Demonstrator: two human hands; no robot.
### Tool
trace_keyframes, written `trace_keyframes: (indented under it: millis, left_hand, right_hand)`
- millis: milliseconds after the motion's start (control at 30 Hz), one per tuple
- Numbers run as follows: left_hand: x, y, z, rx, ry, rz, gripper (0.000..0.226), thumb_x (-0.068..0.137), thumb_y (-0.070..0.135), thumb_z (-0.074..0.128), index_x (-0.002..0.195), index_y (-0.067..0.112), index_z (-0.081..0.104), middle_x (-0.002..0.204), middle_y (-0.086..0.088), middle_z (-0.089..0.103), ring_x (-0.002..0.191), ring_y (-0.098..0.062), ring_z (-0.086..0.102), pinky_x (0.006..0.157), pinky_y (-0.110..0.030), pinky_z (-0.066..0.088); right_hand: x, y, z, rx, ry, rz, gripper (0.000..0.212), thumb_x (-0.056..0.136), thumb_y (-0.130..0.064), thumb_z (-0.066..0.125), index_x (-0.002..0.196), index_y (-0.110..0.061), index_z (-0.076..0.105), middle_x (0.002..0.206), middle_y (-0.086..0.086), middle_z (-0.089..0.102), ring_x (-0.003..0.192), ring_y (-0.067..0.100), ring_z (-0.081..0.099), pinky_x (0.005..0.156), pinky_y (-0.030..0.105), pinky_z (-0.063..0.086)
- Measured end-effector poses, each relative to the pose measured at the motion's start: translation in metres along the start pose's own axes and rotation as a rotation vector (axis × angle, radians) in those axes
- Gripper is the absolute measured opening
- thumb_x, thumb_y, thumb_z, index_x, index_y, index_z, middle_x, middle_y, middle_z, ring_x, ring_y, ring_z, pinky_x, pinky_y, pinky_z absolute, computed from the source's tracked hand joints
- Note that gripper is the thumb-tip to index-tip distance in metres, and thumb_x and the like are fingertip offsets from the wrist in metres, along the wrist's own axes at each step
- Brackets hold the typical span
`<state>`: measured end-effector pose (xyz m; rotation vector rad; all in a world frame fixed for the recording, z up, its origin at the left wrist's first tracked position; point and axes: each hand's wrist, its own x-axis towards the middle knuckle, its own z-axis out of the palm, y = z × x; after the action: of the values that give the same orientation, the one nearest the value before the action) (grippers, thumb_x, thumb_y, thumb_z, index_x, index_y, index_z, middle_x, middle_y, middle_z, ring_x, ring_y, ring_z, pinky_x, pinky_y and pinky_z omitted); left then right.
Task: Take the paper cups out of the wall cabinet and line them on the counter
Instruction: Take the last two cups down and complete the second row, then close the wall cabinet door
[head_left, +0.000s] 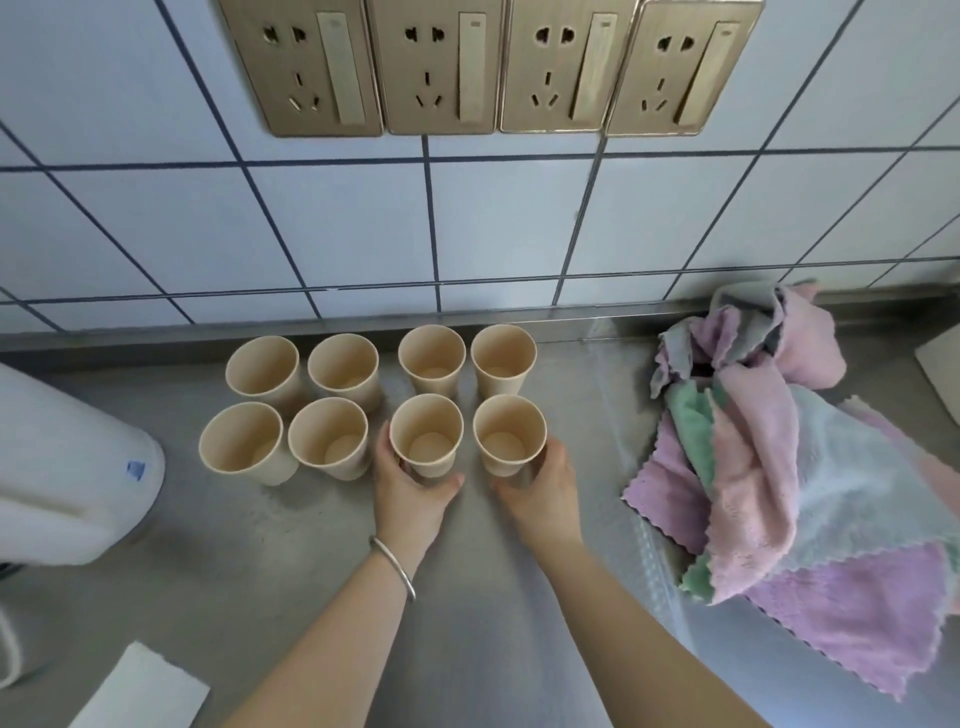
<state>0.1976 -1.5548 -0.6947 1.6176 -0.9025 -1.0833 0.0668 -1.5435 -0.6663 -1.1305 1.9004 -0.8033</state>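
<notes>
Several beige paper cups stand upright in two rows on the steel counter (467, 597), close to the tiled wall. The back row (431, 358) sits against the counter's raised lip. My left hand (410, 493), with a silver bangle on the wrist, wraps around the base of the third front-row cup (426, 434). My right hand (543, 493) cups the base of the rightmost front-row cup (509, 434). Both held cups rest on the counter. The wall cabinet is out of view.
A heap of pink, purple, green and blue cloths (795, 483) lies to the right. A large white jug (67, 467) stands at the left. A white paper sheet (140, 691) lies near the front left. Four brass wall sockets (488, 67) are mounted above.
</notes>
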Motion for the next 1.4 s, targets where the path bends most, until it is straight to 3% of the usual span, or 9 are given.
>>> trace_keyframes:
  millis: [133,333,467,633,767,967,1100,1200,1400]
  left_hand:
    - [-0.017,-0.001,-0.008,0.088,-0.012,-0.138,0.098,0.062,-0.009,0.079,0.142,0.003,0.025,0.143,-0.018,0.038,0.130,-0.028,0.044,0.107,-0.034,0.036]
    - [-0.060,0.015,-0.012,0.125,-0.047,-0.212,0.059,0.073,-0.002,0.070,0.126,0.000,0.044,0.121,-0.015,0.054,0.089,-0.021,0.055,0.079,-0.027,0.040]
    - [-0.103,0.030,0.000,0.208,-0.319,-0.135,0.038,0.077,0.005,0.066,0.112,0.011,0.053,0.099,-0.001,0.058,0.089,-0.019,0.055,0.081,-0.026,0.040]
    - [-0.187,0.056,0.032,0.223,-0.746,-0.069,0.020,0.079,0.011,0.068,0.095,0.017,0.058,0.082,0.004,0.060,0.076,-0.019,0.052,0.071,-0.030,0.040]
    - [-0.273,0.075,0.049,0.258,-0.983,0.059,0.017,0.082,0.014,0.066,0.095,0.021,0.057,0.082,0.009,0.060,0.072,-0.007,0.054,0.065,-0.023,0.042]
    - [-0.417,0.082,0.061,0.275,-1.313,0.154,0.016,0.084,0.010,0.063,0.098,0.014,0.057,0.084,0.006,0.057,0.076,-0.007,0.054,0.069,-0.023,0.043]
    - [-0.530,0.080,0.055,0.246,-1.497,0.159,0.015,0.085,0.010,0.061,0.084,0.024,0.056,0.087,0.002,0.059,0.081,-0.013,0.054,0.075,-0.028,0.042]
    - [-0.624,0.077,0.036,0.238,-1.655,0.177,0.012,0.085,0.012,0.061,0.092,0.021,0.060,0.090,0.003,0.063,0.086,-0.015,0.057,0.083,-0.034,0.045]
    - [-0.800,0.077,-0.013,0.196,-2.009,0.255,0.016,0.085,0.014,0.063,0.099,0.021,0.061,0.100,0.001,0.065,0.096,-0.015,0.061,0.084,-0.031,0.049]
  right_hand:
    - [-0.015,0.003,-0.007,0.036,0.034,0.139,0.054,0.074,-0.023,0.071,0.123,-0.007,0.052,0.123,0.013,0.055,0.114,0.027,0.054,0.098,0.033,0.041]
    - [-0.065,0.004,-0.026,0.192,0.156,0.272,0.047,0.081,-0.019,0.064,0.125,-0.011,0.050,0.126,0.008,0.056,0.115,0.022,0.054,0.096,0.029,0.039]
    - [-0.117,0.009,-0.060,0.342,0.372,0.271,0.042,0.084,-0.018,0.061,0.124,-0.013,0.050,0.115,0.003,0.059,0.096,0.015,0.054,0.091,0.034,0.046]
    - [-0.197,0.028,-0.113,0.477,0.640,0.288,0.039,0.086,-0.020,0.059,0.122,-0.015,0.049,0.104,-0.001,0.058,0.092,0.014,0.055,0.082,0.029,0.044]
    - [-0.270,0.056,-0.154,0.546,0.822,0.331,0.035,0.086,-0.025,0.059,0.119,-0.018,0.051,0.098,-0.003,0.057,0.090,0.016,0.056,0.075,0.027,0.042]
    - [-0.403,0.105,-0.215,0.617,1.101,0.367,0.026,0.086,-0.022,0.060,0.111,-0.020,0.053,0.093,-0.002,0.059,0.076,0.012,0.056,0.062,0.014,0.041]
    - [-0.508,0.133,-0.252,0.616,1.278,0.366,0.018,0.085,-0.021,0.060,0.102,-0.020,0.056,0.084,-0.005,0.060,0.084,0.018,0.058,0.073,0.025,0.045]
    - [-0.598,0.147,-0.278,0.546,1.420,0.363,0.012,0.085,-0.022,0.061,0.093,-0.028,0.055,0.085,-0.008,0.061,0.086,0.016,0.060,0.079,0.029,0.049]
    - [-0.781,0.156,-0.320,0.403,1.726,0.356,0.009,0.085,-0.018,0.060,0.095,-0.018,0.061,0.087,-0.005,0.064,0.079,0.008,0.060,0.062,0.007,0.044]
